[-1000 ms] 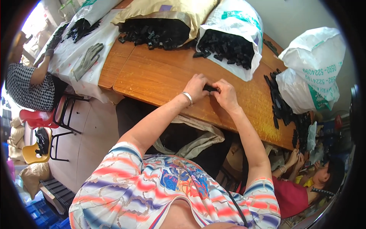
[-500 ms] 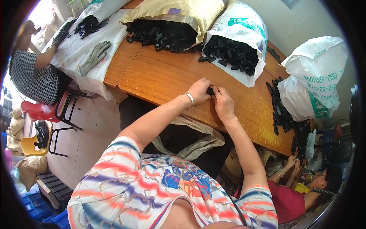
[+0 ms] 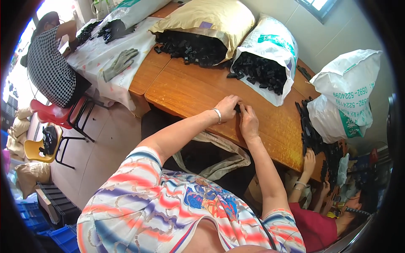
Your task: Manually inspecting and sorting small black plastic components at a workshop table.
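Observation:
Over the front edge of the wooden table (image 3: 198, 90), my left hand (image 3: 228, 108) and my right hand (image 3: 249, 122) meet, fingertips pinched together. Between them is a small black plastic piece (image 3: 237, 108), mostly covered by my fingers. Beyond my hands, a tan sack (image 3: 211, 19) lies on its side with black plastic pieces (image 3: 192, 47) spilling from its mouth. A white sack (image 3: 278, 44) to its right holds more small black pieces (image 3: 259, 72). Below the table edge, a pale cloth sack (image 3: 223, 166) hangs open at my lap.
A grey glove (image 3: 121, 64) lies on the covered table at left, where a person in a checked top (image 3: 48, 65) sits. At right are black strips (image 3: 311, 122) beside a white bag (image 3: 346, 97). A co-worker's hand (image 3: 309, 161) reaches onto the table's right edge.
My hands stay together around the black piece, with slight finger movement. The co-worker at right has reached toward the black strips. The person at left has leaned forward. The whole view has shifted slightly.

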Demonstrator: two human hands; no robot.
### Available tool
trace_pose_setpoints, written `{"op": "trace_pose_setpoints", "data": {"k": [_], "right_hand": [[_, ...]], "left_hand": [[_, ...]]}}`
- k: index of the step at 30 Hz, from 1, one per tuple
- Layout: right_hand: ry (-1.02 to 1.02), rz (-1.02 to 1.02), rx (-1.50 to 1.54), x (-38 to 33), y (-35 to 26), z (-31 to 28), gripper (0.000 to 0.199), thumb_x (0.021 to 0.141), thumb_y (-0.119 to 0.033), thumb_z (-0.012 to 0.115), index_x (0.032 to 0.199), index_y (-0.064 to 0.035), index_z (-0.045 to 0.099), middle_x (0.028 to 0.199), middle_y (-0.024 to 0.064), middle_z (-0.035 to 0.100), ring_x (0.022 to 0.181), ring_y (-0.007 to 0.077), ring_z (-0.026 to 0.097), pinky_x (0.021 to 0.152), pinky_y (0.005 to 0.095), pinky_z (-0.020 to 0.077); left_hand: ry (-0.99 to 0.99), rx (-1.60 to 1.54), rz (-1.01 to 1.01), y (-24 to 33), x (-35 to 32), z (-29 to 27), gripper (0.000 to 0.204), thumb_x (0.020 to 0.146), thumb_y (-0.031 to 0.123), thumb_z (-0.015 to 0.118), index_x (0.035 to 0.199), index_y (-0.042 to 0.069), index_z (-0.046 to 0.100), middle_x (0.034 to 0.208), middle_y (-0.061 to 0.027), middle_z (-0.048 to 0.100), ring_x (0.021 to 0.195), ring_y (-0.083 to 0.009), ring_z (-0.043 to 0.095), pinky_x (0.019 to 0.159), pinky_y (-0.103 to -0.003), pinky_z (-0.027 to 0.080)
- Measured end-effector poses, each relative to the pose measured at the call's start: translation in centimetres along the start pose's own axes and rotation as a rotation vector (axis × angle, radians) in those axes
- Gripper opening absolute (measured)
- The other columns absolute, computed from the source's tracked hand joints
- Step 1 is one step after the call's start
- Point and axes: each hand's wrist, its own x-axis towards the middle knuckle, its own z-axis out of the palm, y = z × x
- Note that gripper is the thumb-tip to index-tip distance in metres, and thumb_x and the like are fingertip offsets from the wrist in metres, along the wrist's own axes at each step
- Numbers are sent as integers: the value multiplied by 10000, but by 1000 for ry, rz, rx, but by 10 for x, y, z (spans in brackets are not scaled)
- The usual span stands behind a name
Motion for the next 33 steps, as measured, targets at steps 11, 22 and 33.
{"op": "trace_pose_setpoints", "data": {"k": [11, 22, 33], "right_hand": [[49, 41, -32, -9, 1, 3, 365, 831, -15, 619, 1196, -12, 609, 1070, 151, 606, 1004, 359, 565, 825, 440, 467], [-2, 136, 8, -6, -12, -9, 403, 817, 6, 624, 1218, -30, 601, 1118, 136, 590, 1046, 341, 549, 858, 431, 450], [4, 140, 23, -1, -15, -9, 393, 815, 11, 628, 1205, -32, 615, 1118, 129, 600, 1050, 327, 556, 862, 418, 450]], "left_hand": [[313, 158, -43, -40, 45, -14, 224, 868, 102, 541, 1051, -1, 619, 1086, -213, 616, 1035, -386, 574, 924, -434, 469], [344, 556, -53, -92, 148, -28, 371, 854, 103, 489, 1208, 161, 586, 970, -160, 678, 943, -366, 636, 819, -476, 486], [74, 278, -143, -86, 135, -43, 358, 855, 313, 612, 1149, 111, 580, 1076, -157, 641, 1041, -368, 601, 890, -455, 475]]}}
